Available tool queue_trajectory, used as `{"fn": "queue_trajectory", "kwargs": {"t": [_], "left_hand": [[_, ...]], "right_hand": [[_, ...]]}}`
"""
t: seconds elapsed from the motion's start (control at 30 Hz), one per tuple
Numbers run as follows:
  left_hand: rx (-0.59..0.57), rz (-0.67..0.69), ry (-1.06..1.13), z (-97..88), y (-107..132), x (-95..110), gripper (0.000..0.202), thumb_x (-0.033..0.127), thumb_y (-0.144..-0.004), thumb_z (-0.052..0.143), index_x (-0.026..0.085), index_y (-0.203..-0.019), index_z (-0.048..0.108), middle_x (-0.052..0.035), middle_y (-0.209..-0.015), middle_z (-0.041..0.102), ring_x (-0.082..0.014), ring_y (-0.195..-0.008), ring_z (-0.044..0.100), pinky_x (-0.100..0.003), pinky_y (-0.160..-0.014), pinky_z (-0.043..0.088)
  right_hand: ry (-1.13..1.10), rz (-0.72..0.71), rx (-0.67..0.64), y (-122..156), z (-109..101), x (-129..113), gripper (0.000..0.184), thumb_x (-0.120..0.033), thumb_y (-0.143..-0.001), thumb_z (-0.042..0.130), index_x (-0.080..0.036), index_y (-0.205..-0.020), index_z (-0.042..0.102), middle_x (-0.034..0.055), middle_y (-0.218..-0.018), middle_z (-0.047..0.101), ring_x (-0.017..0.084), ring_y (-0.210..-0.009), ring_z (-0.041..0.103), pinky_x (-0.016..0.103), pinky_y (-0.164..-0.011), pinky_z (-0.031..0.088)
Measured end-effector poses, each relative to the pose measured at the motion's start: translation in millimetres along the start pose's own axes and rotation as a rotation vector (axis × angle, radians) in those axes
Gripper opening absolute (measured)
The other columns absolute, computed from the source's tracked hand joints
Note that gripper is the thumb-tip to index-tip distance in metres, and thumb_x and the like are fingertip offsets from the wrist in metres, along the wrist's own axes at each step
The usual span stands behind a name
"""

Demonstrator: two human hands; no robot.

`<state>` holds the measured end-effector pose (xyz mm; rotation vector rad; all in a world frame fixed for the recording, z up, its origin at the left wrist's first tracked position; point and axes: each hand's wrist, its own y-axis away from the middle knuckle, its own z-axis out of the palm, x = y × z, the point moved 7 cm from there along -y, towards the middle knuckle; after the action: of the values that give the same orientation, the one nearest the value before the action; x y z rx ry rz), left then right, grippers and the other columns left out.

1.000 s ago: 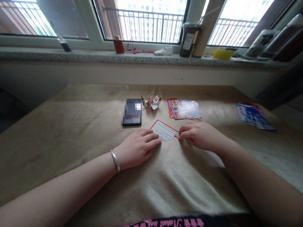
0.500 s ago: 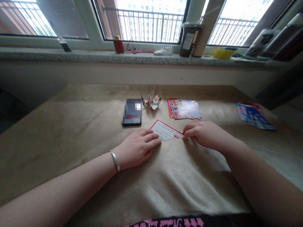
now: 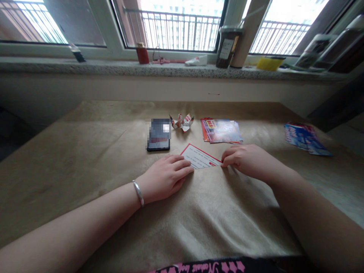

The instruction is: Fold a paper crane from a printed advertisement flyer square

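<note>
A folded sheet of printed paper [image 3: 201, 157], white with a red border, lies on the table between my hands. Its outline is a triangle with the long edge toward me. My left hand [image 3: 167, 176] rests flat over its left corner, fingers stretched out. At the right corner my right hand [image 3: 241, 162] pinches the paper between thumb and fingers. Just beyond the sheet sits a folded paper figure [image 3: 182, 123] with pointed tips. Left of that figure is a phone [image 3: 158, 135], its screen partly blurred.
A stack of colourful leaflets [image 3: 223, 131] lies behind my right hand, and more blue leaflets [image 3: 307, 139] lie far right. A brownish cloth [image 3: 85, 159] covers the table. On the windowsill stand a red container [image 3: 142, 54], a dark jar [image 3: 227, 48] and a yellow object [image 3: 269, 64].
My right hand has shifted very slightly right and away from me, with the paper's right corner in its fingers. The left hand has stayed put.
</note>
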<state>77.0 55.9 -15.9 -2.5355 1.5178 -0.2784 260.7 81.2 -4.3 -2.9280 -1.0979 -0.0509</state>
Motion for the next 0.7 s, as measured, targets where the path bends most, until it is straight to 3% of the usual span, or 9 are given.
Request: {"fn": "queue_trajectory", "kwargs": {"t": [0.5, 0.7], "left_hand": [[-0.006, -0.001, 0.013, 1.4, 1.5, -1.2, 0.034, 0.021, -0.088, 0.044, 0.021, -0.12, 0.055, -0.0046, -0.123, 0.057, -0.0238, -0.114, 0.048, -0.042, -0.098, 0.043], [-0.017, -0.001, 0.016, 3.5, 2.2, -2.3, 0.034, 0.021, -0.088, 0.043, 0.021, -0.121, 0.054, -0.004, -0.123, 0.057, -0.0235, -0.115, 0.047, -0.042, -0.099, 0.042]], "right_hand": [[-0.021, 0.002, -0.012, 5.3, 3.5, 12.1, 0.037, -0.001, -0.073, 0.052, -0.031, -0.08, 0.073, -0.0067, -0.096, 0.072, 0.014, -0.084, 0.067, 0.024, -0.064, 0.043], [-0.007, 0.042, -0.016, 6.2, 5.4, 16.5, 0.039, 0.0, -0.067, 0.05, -0.031, -0.075, 0.073, -0.0077, -0.091, 0.072, 0.012, -0.073, 0.066, 0.022, -0.056, 0.037]]}}
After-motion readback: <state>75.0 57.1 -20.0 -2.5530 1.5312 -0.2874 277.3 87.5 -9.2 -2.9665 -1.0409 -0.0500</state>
